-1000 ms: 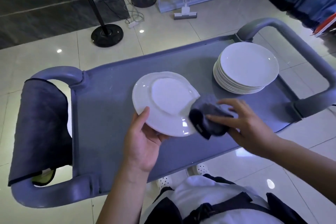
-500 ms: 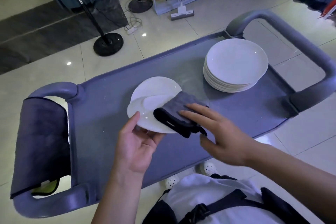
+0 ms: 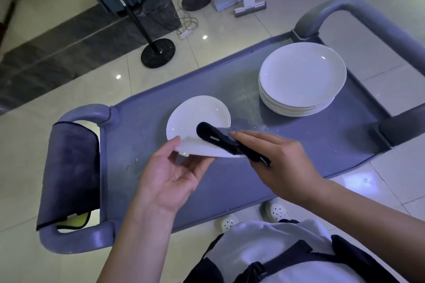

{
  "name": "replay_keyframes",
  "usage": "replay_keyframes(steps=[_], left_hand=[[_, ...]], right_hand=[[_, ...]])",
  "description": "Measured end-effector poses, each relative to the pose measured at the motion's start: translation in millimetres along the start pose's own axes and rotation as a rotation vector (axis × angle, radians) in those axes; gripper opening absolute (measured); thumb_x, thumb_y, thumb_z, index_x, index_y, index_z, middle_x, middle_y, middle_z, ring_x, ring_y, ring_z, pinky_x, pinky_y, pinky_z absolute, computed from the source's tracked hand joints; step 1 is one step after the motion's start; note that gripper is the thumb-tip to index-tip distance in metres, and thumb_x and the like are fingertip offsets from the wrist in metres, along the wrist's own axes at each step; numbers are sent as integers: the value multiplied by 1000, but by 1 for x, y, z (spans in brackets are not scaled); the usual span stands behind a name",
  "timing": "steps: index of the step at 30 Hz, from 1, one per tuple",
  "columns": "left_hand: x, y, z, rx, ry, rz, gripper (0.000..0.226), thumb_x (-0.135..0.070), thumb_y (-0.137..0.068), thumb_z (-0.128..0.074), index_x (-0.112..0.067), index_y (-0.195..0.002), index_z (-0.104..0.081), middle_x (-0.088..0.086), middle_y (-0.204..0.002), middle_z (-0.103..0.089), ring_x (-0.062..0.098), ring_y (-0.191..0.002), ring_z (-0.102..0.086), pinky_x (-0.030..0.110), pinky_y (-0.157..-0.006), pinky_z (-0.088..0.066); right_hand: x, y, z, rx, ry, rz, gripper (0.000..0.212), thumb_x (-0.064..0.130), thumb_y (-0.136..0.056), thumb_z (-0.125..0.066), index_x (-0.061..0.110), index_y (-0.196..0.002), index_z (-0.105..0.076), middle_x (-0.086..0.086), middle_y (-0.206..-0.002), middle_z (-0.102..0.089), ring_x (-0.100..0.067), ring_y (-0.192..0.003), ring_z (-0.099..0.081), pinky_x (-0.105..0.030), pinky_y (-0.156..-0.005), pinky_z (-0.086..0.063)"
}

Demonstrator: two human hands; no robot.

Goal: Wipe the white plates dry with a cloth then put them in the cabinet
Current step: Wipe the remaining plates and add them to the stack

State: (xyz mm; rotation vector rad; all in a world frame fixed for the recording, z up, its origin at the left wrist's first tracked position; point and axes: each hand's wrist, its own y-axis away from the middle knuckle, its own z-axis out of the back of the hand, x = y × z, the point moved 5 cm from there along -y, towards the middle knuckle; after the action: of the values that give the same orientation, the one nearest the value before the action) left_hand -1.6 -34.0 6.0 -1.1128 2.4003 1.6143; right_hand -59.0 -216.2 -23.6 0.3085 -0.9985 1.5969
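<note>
Head view. A white plate (image 3: 197, 119) is held tilted above the grey cart (image 3: 142, 174), its near rim pinched by the left hand (image 3: 170, 179), thumb on top and fingers (image 3: 197, 167) curled beneath. The right hand (image 3: 280, 163) presses a dark cloth (image 3: 220, 139) onto the plate's near rim, its fingers lying straight over the cloth; whether a thumb grips from below cannot be told. A stack of plates (image 3: 301, 80) rests on the cart's far right end, well apart. By judgement the plate is stiff, glazed, breakable and slippery when damp, so a rim pinch with support beneath suits it; the cloth is soft and limp. A second dark cloth (image 3: 69, 174) drapes over the left handle.
</note>
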Motion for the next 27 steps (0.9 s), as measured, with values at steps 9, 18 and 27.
replay_keyframes(steps=[9,18,27], left_hand=[[-18,12,1,-172,-531,-850,29,-46,-102,-55,-31,-120,-72,-14,-125,-72,3,-125,-61,40,-118,-36],[52,10,-8,323,-445,-546,72,4,-79,-59,-30,-142,-54,6,-141,-62,34,-125,-62,62,-79,-58],[61,18,-17,256,-352,-636,69,7,-73,-57,-26,-133,-61,5,-130,-67,28,-109,-70,63,-73,-58]], right_hand=[[-77,17,5,-11,-1167,-1091,34,-4,-88,-64,18,-112,-73,-5,-109,-76,-25,-91,-70,-47,-79,-61],[-75,20,7,157,-1408,-1148,38,9,-91,-63,16,-129,-65,-7,-124,-71,-28,-119,-65,-53,-98,-54],[-103,8,59,-145,-1252,-1036,24,18,-99,-57,17,-120,-68,-6,-118,-74,-31,-111,-67,-54,-92,-56]])
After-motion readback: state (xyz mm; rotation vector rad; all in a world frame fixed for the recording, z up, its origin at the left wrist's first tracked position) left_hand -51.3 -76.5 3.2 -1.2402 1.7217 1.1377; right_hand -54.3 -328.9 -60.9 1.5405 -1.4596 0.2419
